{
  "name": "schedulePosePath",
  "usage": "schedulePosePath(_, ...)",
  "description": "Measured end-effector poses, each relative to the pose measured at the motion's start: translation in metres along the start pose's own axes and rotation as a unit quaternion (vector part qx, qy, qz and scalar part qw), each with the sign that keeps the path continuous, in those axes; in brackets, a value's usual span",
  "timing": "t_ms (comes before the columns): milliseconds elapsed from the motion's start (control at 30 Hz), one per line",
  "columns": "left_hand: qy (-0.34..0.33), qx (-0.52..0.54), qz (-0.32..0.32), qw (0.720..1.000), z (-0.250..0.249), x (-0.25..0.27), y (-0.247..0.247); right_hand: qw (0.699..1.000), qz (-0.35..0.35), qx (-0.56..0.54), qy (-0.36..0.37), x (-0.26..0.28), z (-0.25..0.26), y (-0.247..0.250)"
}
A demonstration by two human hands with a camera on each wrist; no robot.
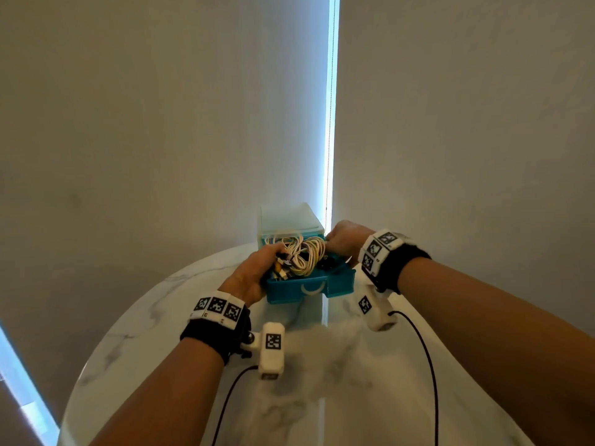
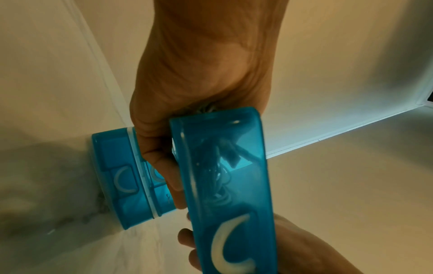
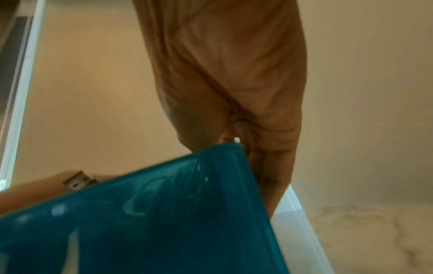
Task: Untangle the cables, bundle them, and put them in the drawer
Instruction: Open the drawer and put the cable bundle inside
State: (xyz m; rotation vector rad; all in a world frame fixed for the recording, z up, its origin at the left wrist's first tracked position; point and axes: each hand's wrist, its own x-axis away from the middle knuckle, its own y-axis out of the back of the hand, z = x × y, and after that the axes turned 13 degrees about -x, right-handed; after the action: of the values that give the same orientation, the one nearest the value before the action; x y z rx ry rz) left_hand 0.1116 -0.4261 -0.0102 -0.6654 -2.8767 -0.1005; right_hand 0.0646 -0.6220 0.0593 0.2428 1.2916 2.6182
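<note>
Cables (image 1: pixel 302 255) heaped above the drawer (image 1: pixel 309 289) may snag; left hand (image 1: pixel 254 275) clutches them, right hand (image 1: pixel 346 239) curls over the rim, grip unclear.

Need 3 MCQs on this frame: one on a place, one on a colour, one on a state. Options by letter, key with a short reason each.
1. Where do the white cables lie?
A. in the pulled-out drawer
B. on the bare table
C. on top of the drawer unit

2. What colour is the drawer?
A. red
B. translucent blue
C. black

3. How does the top drawer stand?
A. pushed fully in
B. pulled out
C. taken off and lying on the floor

Key: 1 A, the coils sit inside its walls, with the left hand and right hand at its two sides; 2 B, the left wrist view shows cables through the blue front; 3 B, it juts forward from the unit.
</note>
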Motion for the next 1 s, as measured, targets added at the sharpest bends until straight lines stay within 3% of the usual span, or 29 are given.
schedulePosePath(100, 0.005, 0.0, -0.019, 1.0, 0.003, -0.004, 0.0, 0.998, -0.043, 0.029, 0.046, -0.011, 0.001, -0.003)
schedulePosePath(233, -0.008, -0.002, -0.078, 0.997, 0.004, -0.006, 0.002, 0.981, 0.048, 0.138, 0.13, -0.016, 0.007, 0.005)
schedulePosePath(367, -0.025, -0.001, -0.016, 1.0, -0.002, -0.007, 0.007, 0.974, 0.095, 0.162, 0.129, -0.023, 0.002, 0.013)
schedulePosePath(433, -0.024, 0.004, -0.007, 1.0, -0.005, -0.01, 0.007, 0.977, 0.082, 0.137, 0.139, -0.028, -0.003, 0.013)
schedulePosePath(700, -0.023, 0.0, -0.081, 0.996, -0.005, -0.031, 0.014, 0.981, 0.003, -0.017, 0.195, -0.04, -0.02, 0.004)
schedulePosePath(833, -0.007, -0.014, -0.062, 0.998, -0.007, -0.041, 0.024, 0.978, 0.029, -0.14, 0.151, -0.042, -0.02, 0.009)
schedulePosePath(1000, 0.004, -0.051, -0.073, 0.996, -0.014, -0.035, 0.03, 0.986, 0.057, -0.075, 0.14, -0.045, -0.021, 0.015)
